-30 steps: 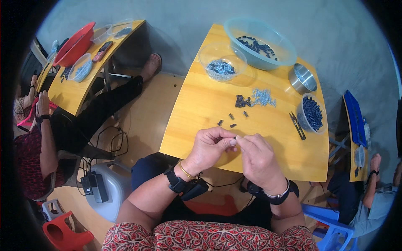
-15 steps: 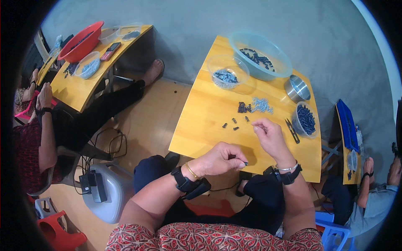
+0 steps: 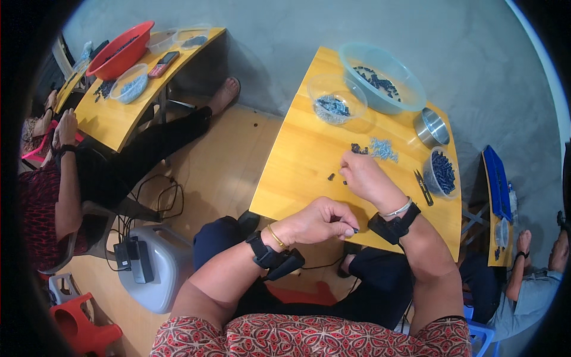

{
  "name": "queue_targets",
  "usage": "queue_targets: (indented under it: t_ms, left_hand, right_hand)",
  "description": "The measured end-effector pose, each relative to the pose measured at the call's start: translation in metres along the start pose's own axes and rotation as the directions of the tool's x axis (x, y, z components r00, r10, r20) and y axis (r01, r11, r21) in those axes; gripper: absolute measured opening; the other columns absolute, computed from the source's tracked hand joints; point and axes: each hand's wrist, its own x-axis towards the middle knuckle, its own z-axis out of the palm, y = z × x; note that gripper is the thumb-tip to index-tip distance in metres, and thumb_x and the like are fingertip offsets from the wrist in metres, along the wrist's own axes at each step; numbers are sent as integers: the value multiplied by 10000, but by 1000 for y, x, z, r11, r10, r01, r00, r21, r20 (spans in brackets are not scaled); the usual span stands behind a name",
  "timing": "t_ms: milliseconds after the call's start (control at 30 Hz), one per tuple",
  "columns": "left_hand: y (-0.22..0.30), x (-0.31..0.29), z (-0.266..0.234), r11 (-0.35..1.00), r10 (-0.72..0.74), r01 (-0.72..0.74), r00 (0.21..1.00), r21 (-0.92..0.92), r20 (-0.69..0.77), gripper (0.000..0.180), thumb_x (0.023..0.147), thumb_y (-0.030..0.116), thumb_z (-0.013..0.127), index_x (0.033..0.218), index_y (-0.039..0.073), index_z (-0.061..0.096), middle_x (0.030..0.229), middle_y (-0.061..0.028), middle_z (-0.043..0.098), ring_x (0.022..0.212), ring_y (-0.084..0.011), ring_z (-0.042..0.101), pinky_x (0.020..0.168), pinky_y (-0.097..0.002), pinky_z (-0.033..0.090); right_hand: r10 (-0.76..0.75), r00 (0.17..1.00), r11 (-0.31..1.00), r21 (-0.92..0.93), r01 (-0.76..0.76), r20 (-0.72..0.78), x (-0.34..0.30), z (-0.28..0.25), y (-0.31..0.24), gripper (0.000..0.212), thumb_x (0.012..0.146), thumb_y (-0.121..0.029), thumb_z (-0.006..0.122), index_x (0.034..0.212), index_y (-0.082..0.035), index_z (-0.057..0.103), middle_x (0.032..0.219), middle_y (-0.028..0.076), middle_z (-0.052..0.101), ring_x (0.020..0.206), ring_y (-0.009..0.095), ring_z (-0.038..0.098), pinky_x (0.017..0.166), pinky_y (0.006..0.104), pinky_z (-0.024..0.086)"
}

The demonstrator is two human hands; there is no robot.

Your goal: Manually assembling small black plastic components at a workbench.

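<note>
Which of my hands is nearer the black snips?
Right. Your right hand is to the left of the black snips; your left hand is farther left and closer to you.

Left hand (image 3: 321, 222) held in a pinch over the table's (image 3: 297, 172) near edge, right hand (image 3: 364, 174) extended farther in.
The left forearm (image 3: 220, 279) is angled inward, thumb and forefinger pressed together. The right forearm (image 3: 423, 253) is slanted toward the table's middle, back of the hand turned up, fingertips mostly hidden.
</note>
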Motion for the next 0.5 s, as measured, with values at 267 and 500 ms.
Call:
queue_targets:
  t_ms: [267, 500]
  left_hand:
    - [3, -1, -11, 998, 30, -44, 971, -54, -238, 129, 835, 29, 582, 952, -16, 611, 859, -60, 614, 737, -120, 601, 694, -238, 489]
    - [-4, 8, -13, 957, -2, -109, 924, -267, -384, 145, 848, 22, 554, 977, -26, 602, 861, -96, 616, 776, -170, 617, 731, -286, 517]
  right_hand:
    - [281, 960, 943, 194, -272, -17, -26, -31, -8, 98, 774, -13, 561, 841, 11, 494, 680, 132, 575, 616, 215, 589, 568, 308, 463]
    - [315, 948, 261, 957, -125, 39, -70, -21, -25, 79, 838, -41, 546, 897, -6, 505, 732, 51, 570, 635, 105, 556, 598, 229, 462]
